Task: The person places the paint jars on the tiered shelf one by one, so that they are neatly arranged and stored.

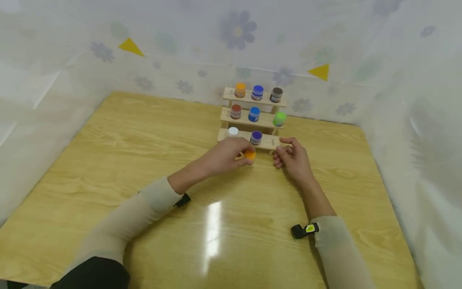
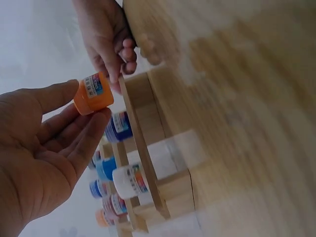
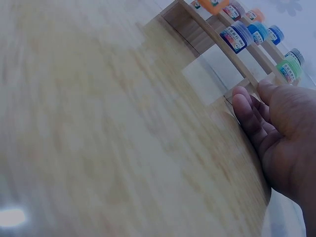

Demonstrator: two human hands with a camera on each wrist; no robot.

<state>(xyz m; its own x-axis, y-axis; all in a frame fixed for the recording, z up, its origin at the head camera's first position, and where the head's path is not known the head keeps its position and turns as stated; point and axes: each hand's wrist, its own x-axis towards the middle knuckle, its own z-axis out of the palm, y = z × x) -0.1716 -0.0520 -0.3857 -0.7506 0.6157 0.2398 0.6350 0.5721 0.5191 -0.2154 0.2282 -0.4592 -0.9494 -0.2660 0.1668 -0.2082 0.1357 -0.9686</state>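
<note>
In the head view my left hand (image 1: pixel 231 157) pinches an orange paint jar (image 1: pixel 250 155) just in front of the bottom step of a three-step wooden rack (image 1: pixel 265 141). The left wrist view shows this orange jar (image 2: pixel 94 94) tilted between thumb and fingertips. My right hand (image 1: pixel 295 159) is at the right end of that bottom step, with thumb and index finger about its end; the other fingers curl below. On the same step stand a white jar (image 1: pixel 233 131) and a purple jar (image 1: pixel 256 137), to the right of which is a bare stretch of wood.
The middle step bears a dark red jar (image 1: pixel 236 111), a blue jar (image 1: pixel 254 114) and a green jar (image 1: pixel 279 119). On top are an orange-yellow jar (image 1: pixel 240 90), a dark blue jar (image 1: pixel 257 92) and a black jar (image 1: pixel 276 95). A flowered curtain (image 1: pixel 202 52) hangs behind the wooden table (image 1: pixel 162 132).
</note>
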